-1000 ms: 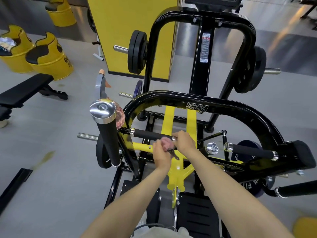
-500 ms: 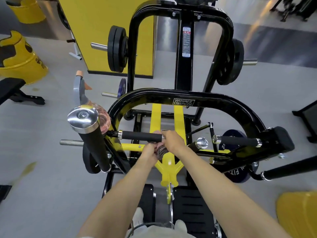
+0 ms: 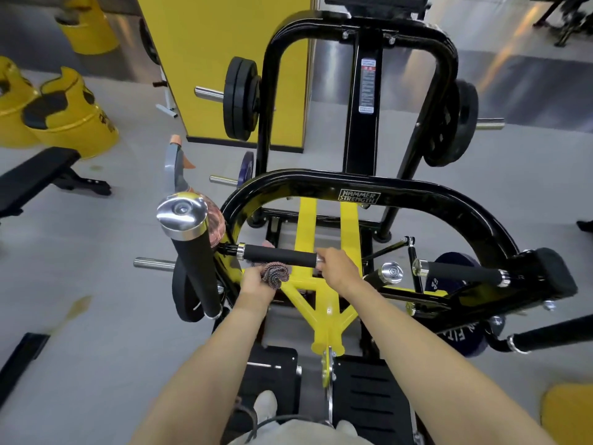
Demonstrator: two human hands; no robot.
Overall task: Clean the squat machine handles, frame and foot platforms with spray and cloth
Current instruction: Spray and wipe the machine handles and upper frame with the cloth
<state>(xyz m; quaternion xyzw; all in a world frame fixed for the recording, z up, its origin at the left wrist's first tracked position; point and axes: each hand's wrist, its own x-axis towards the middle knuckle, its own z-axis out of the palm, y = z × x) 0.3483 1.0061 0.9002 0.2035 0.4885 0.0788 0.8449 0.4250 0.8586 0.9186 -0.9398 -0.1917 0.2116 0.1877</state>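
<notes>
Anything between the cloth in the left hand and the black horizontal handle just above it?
Nothing visible. The cloth in the left hand sits just under the handle; only the right hand covers its inner end.

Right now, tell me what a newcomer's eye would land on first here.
Dead centre, the right hand grips the end of the horizontal handle while the left hand holds a bunched cloth just under it. Below them, the bright yellow frame stands out against the black machine. At left, a big chrome-capped handle looms close to the camera, with the spray bottle behind it.
</notes>
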